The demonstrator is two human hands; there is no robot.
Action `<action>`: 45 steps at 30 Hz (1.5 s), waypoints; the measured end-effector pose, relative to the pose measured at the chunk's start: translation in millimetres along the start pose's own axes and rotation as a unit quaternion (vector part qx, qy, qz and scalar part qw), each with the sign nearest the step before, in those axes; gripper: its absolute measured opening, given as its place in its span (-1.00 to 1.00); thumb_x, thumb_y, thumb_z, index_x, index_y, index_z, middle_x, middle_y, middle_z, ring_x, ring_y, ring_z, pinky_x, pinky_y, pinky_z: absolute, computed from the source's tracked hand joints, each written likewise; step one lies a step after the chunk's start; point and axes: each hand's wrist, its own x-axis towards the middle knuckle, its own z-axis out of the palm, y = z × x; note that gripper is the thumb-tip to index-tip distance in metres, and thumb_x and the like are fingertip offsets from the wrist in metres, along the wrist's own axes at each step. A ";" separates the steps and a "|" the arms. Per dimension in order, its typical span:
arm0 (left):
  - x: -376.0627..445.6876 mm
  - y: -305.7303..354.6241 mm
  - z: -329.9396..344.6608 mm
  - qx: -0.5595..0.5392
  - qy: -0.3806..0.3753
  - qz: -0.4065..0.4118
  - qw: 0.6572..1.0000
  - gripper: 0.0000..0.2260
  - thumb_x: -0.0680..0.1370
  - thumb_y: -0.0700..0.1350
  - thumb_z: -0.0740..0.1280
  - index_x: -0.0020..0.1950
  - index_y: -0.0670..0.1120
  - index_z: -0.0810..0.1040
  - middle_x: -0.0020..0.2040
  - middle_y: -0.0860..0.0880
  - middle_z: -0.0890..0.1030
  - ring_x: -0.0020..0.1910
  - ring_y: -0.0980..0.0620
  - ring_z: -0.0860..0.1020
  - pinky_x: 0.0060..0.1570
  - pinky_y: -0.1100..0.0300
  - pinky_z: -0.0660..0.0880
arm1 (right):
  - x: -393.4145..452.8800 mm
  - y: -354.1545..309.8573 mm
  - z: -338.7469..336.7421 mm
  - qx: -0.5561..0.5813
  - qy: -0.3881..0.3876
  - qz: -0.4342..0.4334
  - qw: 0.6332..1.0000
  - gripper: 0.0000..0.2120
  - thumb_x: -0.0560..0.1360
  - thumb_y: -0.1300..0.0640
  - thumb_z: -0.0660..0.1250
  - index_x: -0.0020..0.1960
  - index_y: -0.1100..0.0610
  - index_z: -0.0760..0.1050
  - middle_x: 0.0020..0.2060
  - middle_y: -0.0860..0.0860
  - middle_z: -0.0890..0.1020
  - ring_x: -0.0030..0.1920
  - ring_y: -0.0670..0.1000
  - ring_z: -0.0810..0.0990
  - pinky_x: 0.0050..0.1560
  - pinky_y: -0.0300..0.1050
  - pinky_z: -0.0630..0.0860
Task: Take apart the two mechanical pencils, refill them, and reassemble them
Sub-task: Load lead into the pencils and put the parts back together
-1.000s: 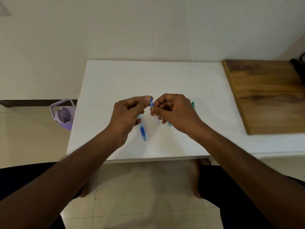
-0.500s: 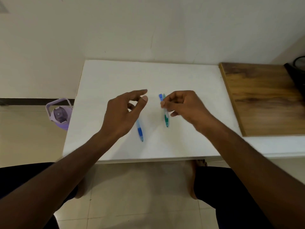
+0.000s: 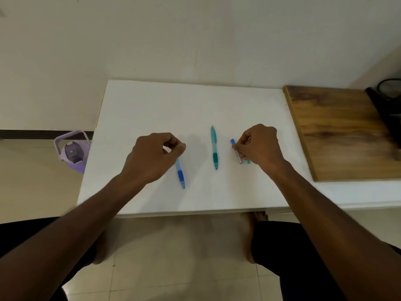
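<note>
- A pale wall and tiled floor frame the white surface (image 3: 152, 105); a wooden board (image 3: 338, 131) lies well right of the fingers, clear of the work.
- A lilac jug (image 3: 72, 152) stands on the floor left of the surface, no obstacle.
- The left hand (image 3: 152, 157) hovers with fingers curled, holding nothing I can tell, over the top of the blue pencil (image 3: 180, 174).
- The teal pencil (image 3: 214, 148) lies between both hands: light, stiff, likely slick plastic; best gripped at its rubbery grip.
- The right hand (image 3: 260, 146) pinches a small lead case (image 3: 236, 151) at the surface; its leads are probably brittle.
</note>
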 end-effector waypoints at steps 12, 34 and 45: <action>-8.2 12.4 0.3 0.044 -0.003 0.047 0.998 -0.70 0.65 0.23 0.29 0.08 0.06 0.68 -0.02 0.16 0.68 -0.10 0.11 0.63 -0.14 0.14 0.54 | -12.2 -40.4 42.4 -0.057 0.030 -0.127 0.990 -0.59 0.51 -0.25 0.49 0.04 0.11 0.61 -0.19 -0.01 0.65 -0.20 -0.03 0.64 -0.04 -0.09 0.65; 4.0 23.8 -12.5 -0.376 0.042 -0.061 0.923 -0.77 0.67 0.02 0.37 0.27 0.02 0.70 0.12 0.10 0.75 0.07 0.08 0.70 -0.07 0.26 0.63 | -40.5 -80.1 20.5 0.430 -0.229 -0.127 0.864 -0.90 0.61 0.17 0.43 0.09 0.11 0.70 -0.10 0.05 0.79 -0.10 0.09 0.79 -0.12 -0.12 0.71; 2.1 25.5 -12.3 -0.338 0.070 -0.015 0.939 -0.78 0.65 0.02 0.40 0.30 0.13 0.66 0.00 0.10 0.75 -0.04 0.08 0.69 -0.26 0.39 0.56 | -42.5 -81.6 18.4 0.395 -0.207 -0.137 0.884 -0.88 0.58 0.16 0.48 0.11 0.10 0.66 -0.10 0.10 0.79 -0.12 0.11 0.79 -0.04 0.00 0.75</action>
